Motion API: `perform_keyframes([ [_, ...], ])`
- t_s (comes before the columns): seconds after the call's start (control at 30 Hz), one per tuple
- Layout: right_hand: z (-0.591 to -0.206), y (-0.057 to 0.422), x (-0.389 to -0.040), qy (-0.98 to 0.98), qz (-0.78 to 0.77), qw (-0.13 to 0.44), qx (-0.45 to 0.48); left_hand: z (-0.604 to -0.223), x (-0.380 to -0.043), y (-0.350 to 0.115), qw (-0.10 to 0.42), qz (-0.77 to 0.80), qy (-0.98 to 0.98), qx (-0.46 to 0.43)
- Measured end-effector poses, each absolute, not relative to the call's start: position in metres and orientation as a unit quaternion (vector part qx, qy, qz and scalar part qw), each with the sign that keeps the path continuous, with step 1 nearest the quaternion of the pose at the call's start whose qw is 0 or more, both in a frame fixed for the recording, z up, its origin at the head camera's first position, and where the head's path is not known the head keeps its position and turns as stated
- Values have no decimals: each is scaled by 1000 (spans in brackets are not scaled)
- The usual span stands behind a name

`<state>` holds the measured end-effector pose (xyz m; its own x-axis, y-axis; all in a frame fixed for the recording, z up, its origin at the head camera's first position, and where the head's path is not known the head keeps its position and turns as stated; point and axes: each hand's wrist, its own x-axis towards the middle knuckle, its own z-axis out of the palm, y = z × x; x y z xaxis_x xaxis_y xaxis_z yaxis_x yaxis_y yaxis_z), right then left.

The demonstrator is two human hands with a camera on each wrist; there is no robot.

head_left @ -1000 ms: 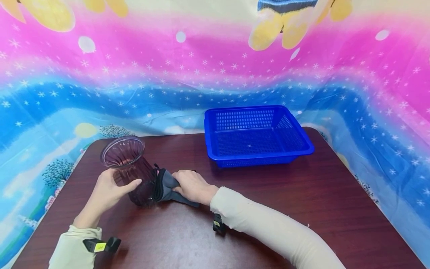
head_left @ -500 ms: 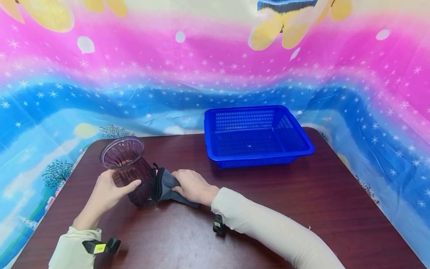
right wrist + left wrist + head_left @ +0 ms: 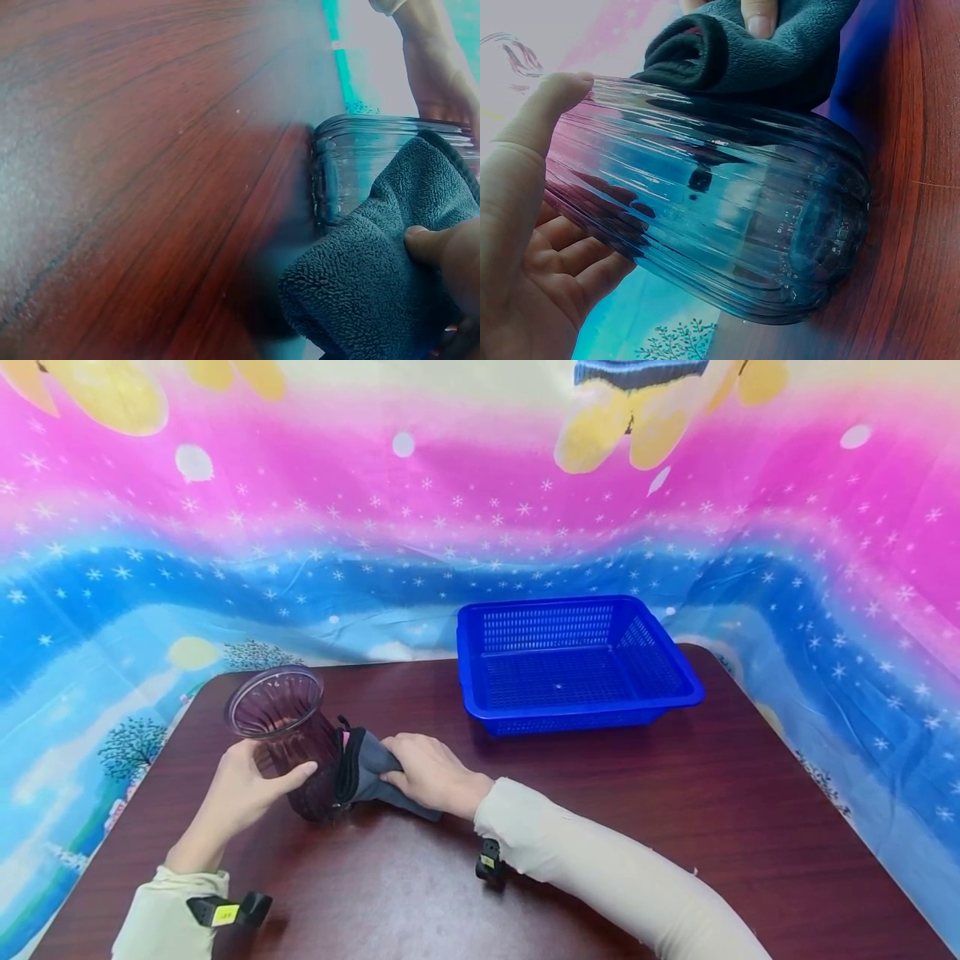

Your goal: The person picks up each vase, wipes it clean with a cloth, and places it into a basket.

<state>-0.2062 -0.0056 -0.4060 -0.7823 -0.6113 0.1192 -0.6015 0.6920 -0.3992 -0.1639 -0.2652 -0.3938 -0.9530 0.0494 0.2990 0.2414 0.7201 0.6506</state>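
A clear purple-tinted ribbed glass vase (image 3: pixel 300 760) with a flared rim leans to the left over the table. My left hand (image 3: pixel 243 785) grips it below the rim, the thumb on the near side and the fingers round the far side. In the left wrist view the vase's rounded base (image 3: pixel 825 232) is close to the table top; contact is hard to tell. My right hand (image 3: pixel 431 772) pinches a folded dark grey cloth (image 3: pixel 367 277) with black edging and holds it against the vase's right side. The thumb lies on top of the cloth, and most other fingers are hidden.
A blue plastic basket (image 3: pixel 577 718) with perforated walls stands at the back right of the dark red-brown wooden table (image 3: pixel 637 802). A printed curtain (image 3: pixel 420 543) hangs close behind the table and along its sides.
The cloth and my right hand have shifted slightly up and to the left along the vase's side. My left hand and the vase have hardly moved.
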Motion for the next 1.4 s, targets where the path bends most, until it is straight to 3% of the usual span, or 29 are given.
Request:
perform_keyframes([
  [1.4, -365, -5, -208, 895, -291, -49, -333, -395, -165, -267, 138, -363, -918, -84],
])
